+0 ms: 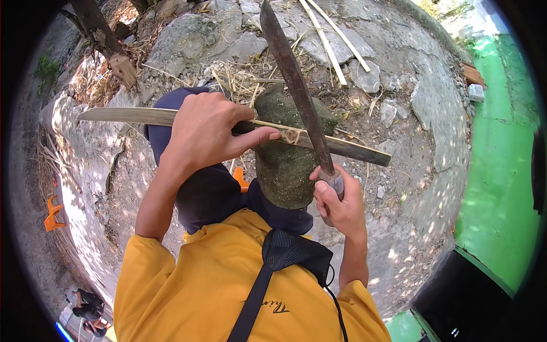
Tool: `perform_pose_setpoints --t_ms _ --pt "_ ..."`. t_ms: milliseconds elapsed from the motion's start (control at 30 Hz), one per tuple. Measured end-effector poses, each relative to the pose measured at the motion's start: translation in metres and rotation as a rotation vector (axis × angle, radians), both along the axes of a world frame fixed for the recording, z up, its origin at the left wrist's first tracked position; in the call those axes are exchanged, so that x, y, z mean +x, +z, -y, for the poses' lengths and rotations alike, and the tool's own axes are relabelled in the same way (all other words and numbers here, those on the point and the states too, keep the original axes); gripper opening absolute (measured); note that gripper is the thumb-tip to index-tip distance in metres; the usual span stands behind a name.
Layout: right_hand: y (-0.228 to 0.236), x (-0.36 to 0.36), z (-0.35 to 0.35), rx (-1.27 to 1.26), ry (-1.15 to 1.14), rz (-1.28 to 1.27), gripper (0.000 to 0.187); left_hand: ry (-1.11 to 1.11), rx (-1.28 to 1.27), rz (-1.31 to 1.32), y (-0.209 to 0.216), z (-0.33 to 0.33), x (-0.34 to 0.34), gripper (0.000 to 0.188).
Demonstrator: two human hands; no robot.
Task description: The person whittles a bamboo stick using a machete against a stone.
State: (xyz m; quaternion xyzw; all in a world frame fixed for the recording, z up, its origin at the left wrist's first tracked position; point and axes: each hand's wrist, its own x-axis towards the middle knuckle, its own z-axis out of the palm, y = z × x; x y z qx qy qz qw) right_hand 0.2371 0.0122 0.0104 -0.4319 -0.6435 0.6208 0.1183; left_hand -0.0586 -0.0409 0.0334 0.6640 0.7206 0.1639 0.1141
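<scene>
A long split bamboo strip (356, 151) lies crosswise in front of me, and my left hand (206, 130) is closed around it left of a node. My right hand (342, 199) grips the handle of a machete (293, 77). Its dark, worn blade points away from me and crosses the bamboo right of the node; whether the edge touches the strip I cannot tell. Beneath both is a rough, mossy stone (285, 171) between my legs. One end of the strip reaches over my left knee, the other extends past the stone on the right.
Two pale strips (327, 40) lie on rocky ground beyond the stone, near a heap of shavings (236, 80). A tree trunk (99, 34) stands far left. Green flooring (493, 188) runs along the right. An orange plastic piece (53, 214) and people (88, 308) show at left.
</scene>
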Motion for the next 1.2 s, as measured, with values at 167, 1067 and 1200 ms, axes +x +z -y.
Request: perform_pose_setpoints --t_ms 167,1067,1200 --pt "-0.022 0.022 0.012 -0.065 -0.060 -0.140 0.023 -0.007 -0.030 0.006 0.002 -0.003 -0.001 0.060" --pt "-0.034 0.052 0.016 -0.421 -0.015 -0.276 0.038 -0.022 -0.020 -0.032 0.003 0.000 -0.004 0.063" --pt "-0.032 0.049 0.013 -0.434 -0.012 -0.276 0.041 -0.024 -0.018 -0.044 0.005 0.000 -0.004 0.063"
